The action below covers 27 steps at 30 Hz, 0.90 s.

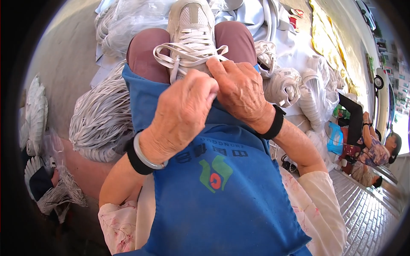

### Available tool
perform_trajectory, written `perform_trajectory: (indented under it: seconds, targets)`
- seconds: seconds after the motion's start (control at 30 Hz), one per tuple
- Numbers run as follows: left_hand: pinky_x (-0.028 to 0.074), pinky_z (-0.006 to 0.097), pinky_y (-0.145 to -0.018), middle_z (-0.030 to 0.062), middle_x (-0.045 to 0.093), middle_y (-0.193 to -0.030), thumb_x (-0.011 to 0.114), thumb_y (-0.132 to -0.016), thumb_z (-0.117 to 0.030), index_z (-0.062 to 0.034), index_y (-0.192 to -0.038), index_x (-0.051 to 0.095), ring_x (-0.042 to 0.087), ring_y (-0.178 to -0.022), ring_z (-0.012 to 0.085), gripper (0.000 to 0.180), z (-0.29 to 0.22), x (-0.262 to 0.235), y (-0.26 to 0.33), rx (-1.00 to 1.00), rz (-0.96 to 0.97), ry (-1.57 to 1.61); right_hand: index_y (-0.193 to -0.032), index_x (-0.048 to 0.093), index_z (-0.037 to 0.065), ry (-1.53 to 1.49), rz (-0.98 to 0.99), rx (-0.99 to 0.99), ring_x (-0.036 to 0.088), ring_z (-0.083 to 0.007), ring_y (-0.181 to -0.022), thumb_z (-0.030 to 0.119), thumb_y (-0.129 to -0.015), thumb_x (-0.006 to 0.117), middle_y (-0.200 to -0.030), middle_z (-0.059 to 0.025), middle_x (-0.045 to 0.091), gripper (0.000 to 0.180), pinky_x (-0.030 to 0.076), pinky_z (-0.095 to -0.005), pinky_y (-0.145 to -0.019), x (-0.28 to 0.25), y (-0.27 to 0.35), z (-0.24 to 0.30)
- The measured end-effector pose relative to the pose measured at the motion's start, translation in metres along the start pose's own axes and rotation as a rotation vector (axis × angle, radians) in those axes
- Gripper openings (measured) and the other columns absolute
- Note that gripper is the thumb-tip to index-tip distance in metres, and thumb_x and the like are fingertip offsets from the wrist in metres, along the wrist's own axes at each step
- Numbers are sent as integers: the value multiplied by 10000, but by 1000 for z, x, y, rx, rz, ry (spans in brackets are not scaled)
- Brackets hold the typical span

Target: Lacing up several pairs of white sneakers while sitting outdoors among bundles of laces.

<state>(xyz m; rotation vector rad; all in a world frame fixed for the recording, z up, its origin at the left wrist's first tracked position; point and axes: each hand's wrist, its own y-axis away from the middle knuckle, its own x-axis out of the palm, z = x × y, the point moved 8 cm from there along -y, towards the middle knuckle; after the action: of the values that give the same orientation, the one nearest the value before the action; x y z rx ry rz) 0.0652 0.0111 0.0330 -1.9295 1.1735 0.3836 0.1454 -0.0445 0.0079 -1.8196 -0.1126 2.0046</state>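
A beige sneaker [197, 16] rests between my knees, toe pointing away, with a pale flat shoelace [190, 52] threaded through it and looped loosely over its tongue. My right hand [243, 87] bends over the shoe's near end, its fingers closed at the lace by the right side. Just left of it, nearer to me, my left hand [183, 111] is closed with thumb and fingers pressed together; what lies in them is hidden. A blue apron [192, 200] covers my lap below both hands.
A large bundle of pale laces [102, 109] lies to my left. Clear plastic bags [136, 25] are at the far left. Several rolled lace coils [282, 86] sit on the right. Another person [376, 149] sits farther right, near a parked car [386, 100].
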Motion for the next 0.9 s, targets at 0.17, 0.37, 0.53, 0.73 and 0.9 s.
perform_trajectory:
  seconds: [0.17,0.37,0.53,0.73,0.9]
  targets:
    - [478,358,-636,115,531,-851,637,-798,46,-38,-931,495,584,-756,315,212,7,6,9,-184,-69,297,-860,592,76,-9,-90,-59,566,-238,-778,140,-706,605,-833,-75,564,168,408,-361,-701,-9,-9,3]
    - [507,267,-692,93,605,-887,591,-844,94,-1,-973,542,632,-777,170,168,31,3,15,-273,-103,344,-743,586,77,125,-14,-67,503,-230,-808,132,-656,611,-830,-68,501,105,377,-363,-725,-7,-13,6]
    - [508,253,-723,81,616,-899,585,-845,103,7,-985,561,637,-807,150,171,41,-3,18,-291,-86,382,-729,577,74,167,-25,-106,494,-228,-791,129,-653,601,-814,-79,484,98,368,-362,-705,-7,-19,11]
    - [504,242,-718,65,624,-903,588,-856,93,2,-982,585,630,-802,126,155,42,-9,17,-248,-112,317,-749,574,48,-122,-31,-39,493,-249,-784,77,-728,582,-786,-92,490,37,377,-364,-700,-6,-21,2]
    - [522,240,-666,69,661,-831,607,-862,31,8,-972,567,651,-750,109,119,76,-4,20,-638,-159,666,-839,599,-13,-754,-32,223,569,-245,-747,71,-856,555,-764,-103,558,97,459,-347,-656,-13,-45,5]
